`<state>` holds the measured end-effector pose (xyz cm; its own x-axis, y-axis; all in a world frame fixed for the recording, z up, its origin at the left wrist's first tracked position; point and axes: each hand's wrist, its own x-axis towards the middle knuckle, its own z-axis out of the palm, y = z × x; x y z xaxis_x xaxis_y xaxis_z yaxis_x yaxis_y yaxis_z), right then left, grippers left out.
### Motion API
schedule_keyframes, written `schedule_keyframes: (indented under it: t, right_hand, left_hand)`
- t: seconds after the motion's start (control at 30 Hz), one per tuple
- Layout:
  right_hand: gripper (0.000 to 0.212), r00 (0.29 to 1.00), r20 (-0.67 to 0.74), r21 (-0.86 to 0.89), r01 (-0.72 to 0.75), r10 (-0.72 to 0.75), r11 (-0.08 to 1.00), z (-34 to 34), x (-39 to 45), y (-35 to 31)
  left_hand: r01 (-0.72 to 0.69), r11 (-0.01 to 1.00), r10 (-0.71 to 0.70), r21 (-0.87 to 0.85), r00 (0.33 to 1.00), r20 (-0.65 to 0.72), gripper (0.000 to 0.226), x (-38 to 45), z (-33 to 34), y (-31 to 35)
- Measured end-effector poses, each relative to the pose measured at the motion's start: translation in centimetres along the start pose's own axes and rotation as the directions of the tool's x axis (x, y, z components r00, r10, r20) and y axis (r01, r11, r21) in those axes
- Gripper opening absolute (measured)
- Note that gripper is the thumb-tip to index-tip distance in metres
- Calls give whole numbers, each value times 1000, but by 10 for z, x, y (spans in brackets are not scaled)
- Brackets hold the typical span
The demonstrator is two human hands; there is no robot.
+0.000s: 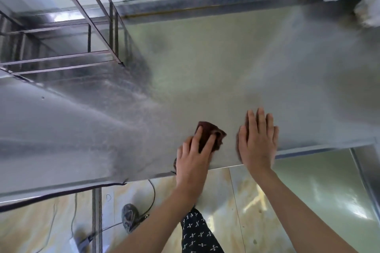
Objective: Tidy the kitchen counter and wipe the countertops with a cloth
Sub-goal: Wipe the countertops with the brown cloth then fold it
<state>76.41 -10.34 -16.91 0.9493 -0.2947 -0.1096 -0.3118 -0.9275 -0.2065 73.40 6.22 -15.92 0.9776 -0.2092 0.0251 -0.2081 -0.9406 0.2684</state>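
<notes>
A small dark brown cloth (213,131) lies folded on the stainless steel countertop (205,63) near its front edge. My left hand (193,156) presses down on the cloth with fingers spread over it. Just to the right, my right hand (257,139) lies flat on the bare steel, fingers straight and together, holding nothing. Part of the cloth is hidden under my left fingers.
A metal rack frame (98,26) stands at the back left by the window. A pale wrapped object (368,12) sits at the far right back corner. Below the counter edge are tiled floor, cables (152,193) and my shoe (129,215).
</notes>
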Motion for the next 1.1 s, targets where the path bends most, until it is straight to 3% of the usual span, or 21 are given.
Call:
schedule_keyframes:
  t: [0.13, 0.23, 0.3, 0.33, 0.37, 0.43, 0.57, 0.67, 0.73, 0.8, 0.9, 1.0, 1.1]
  right_hand:
    - [48, 999, 52, 126, -10, 3, 992, -9, 2, 1]
    - [40, 996, 89, 405, -60, 26, 912, -25, 3, 6]
    - [31, 988, 136, 599, -141, 74, 788, -43, -10, 5]
    - [28, 979, 174, 692, -201, 110, 693, -55, -22, 3]
    - [26, 963, 235, 779, -266, 129, 567, -62, -34, -2]
    - [24, 918, 369, 860, -396, 144, 321, -63, -52, -12]
    - [31, 818, 557, 830, -541, 143, -139, -67, -84, -30]
    - [37, 823, 545, 830, -504, 158, -238, -76, -95, -39]
    - [40, 808, 578, 801, -534, 115, -272, -84, -102, -41]
    - [40, 812, 579, 766, -507, 79, -396, -92, -113, -39]
    - [40, 841, 476, 788, -280, 256, -548, -101, -136, -33]
    - [25, 746, 396, 889, -164, 536, -428, -111, -166, -26]
    - [10, 665, 262, 965, -168, 700, -201, -121, -204, -17]
  left_hand:
    - [-180, 983, 181, -36, 982, 56, 57, -17, -1, 2]
    - [-317, 945, 327, -83, 932, 155, 56, -17, -7, -11]
    - [-287, 930, 338, -231, 914, 224, 38, -11, -21, -18]
    - [-193, 896, 315, -399, 911, 267, 34, -6, -35, -16]
    - [-20, 822, 254, -570, 908, 334, 32, 0, -49, -14]
    - [336, 548, 143, -766, 865, 481, 24, 13, -71, -7]
    - [627, 93, 138, -773, 761, 634, 19, 27, -93, 5]
    - [763, -177, 236, -622, 647, 725, 24, 31, -99, 5]
    - [811, -249, 308, -529, 584, 751, 36, 32, -101, 5]
    - [840, -257, 339, -478, 541, 769, 38, 32, -103, 9]
    - [863, -171, 374, -475, 503, 779, 35, 31, -108, 24]
    - [787, 143, 447, -600, 489, 749, 50, 21, -109, 43]
    - [547, 433, 425, -716, 577, 698, 44, 10, -105, 67]
